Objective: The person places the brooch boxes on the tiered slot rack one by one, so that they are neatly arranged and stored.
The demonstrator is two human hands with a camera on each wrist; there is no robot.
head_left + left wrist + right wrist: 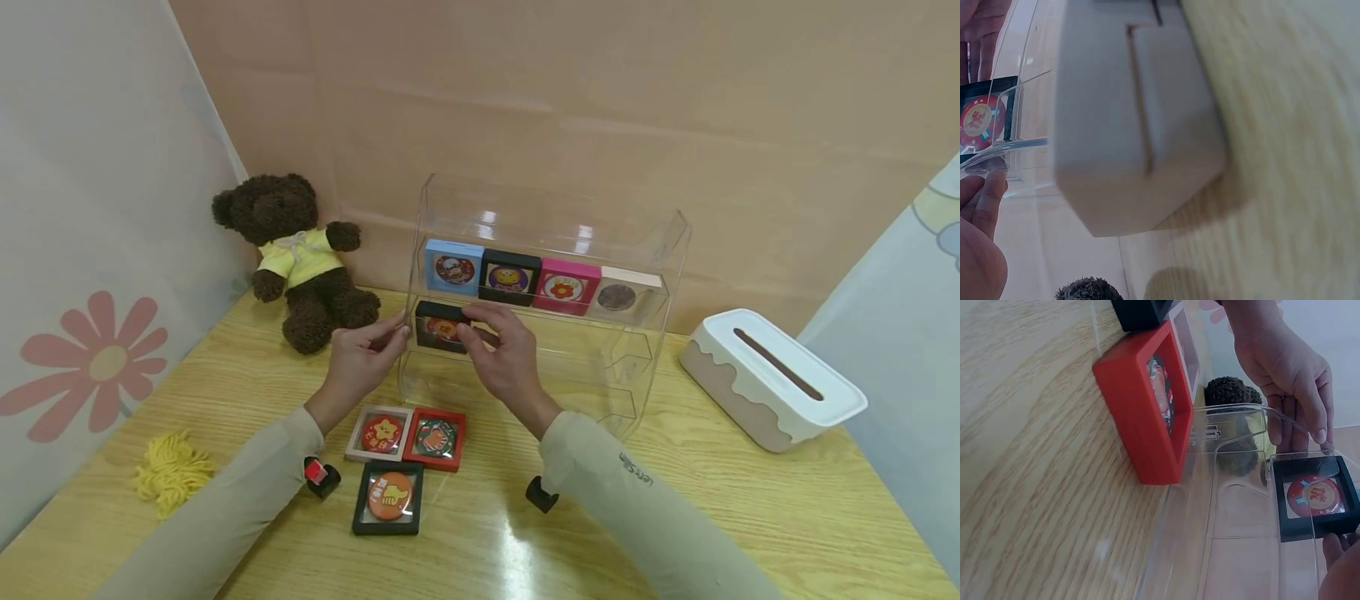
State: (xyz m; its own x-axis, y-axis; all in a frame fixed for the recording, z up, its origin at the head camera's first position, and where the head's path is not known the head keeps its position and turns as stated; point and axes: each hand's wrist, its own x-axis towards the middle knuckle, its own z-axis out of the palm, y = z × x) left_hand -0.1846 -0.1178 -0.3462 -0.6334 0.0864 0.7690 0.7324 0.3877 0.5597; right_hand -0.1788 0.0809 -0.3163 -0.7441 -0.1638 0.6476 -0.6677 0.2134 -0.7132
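Note:
A small black badge frame (441,330) with a round red badge stands at the left end of a lower tier of a clear display rack (555,337). My right hand (504,354) pinches the frame by its right edge, thumb at the front. At the rack's left side, my left hand (363,358) pinches the clear side panel between thumb and fingers, close beside the frame. The right wrist view shows the same black frame (1316,497) behind the clear plastic, my left hand (1291,375) above it and part of my right hand (1344,572) below.
Blue (453,268), black (510,277), pink (567,287) and pale (627,297) frames line the tier above. White (378,433), red (435,437) and black (387,498) frames lie on the table. Around stand a teddy bear (300,258), yellow yarn (174,473) and a tissue box (772,379).

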